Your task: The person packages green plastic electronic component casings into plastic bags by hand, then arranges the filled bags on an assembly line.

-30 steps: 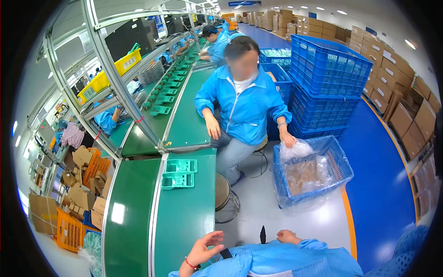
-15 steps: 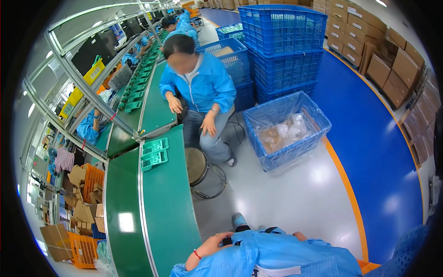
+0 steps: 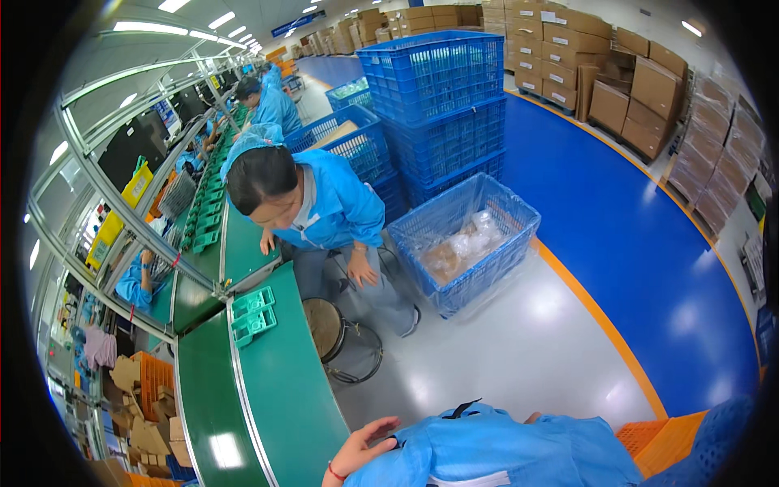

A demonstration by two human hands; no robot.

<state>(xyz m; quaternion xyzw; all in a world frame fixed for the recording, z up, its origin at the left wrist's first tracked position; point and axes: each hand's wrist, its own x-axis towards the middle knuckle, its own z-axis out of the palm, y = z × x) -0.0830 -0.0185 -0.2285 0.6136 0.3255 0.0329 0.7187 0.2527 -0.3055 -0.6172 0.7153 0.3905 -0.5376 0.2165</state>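
My left hand (image 3: 364, 448), with a red band at its wrist, lies against my blue smock (image 3: 519, 450) near the lower edge. Its fingers are stretched out and apart from the thumb, with no object gripped. A small dark patch shows beside the thumb; I cannot make out what it is. Only a sliver of my right hand (image 3: 533, 417) appears past the smock, its fingers hidden. Beyond my left hand runs a green-topped workbench (image 3: 296, 381). Two green compartment trays (image 3: 253, 316) sit side by side at its far end.
A co-worker (image 3: 312, 203) in blue leans over the bench, beside a round stool (image 3: 323, 329). A lined blue crate (image 3: 462, 243) holds clear plastic bags. Stacked blue crates (image 3: 434, 105) stand behind. Orange crates are at lower left and lower right (image 3: 641, 438). Cartons (image 3: 560, 61) line the back.
My view has tilted up and turned right, so the scene sits farther left. The co-worker has bent forward toward the bench. My left hand's fingers now stretch out straighter.
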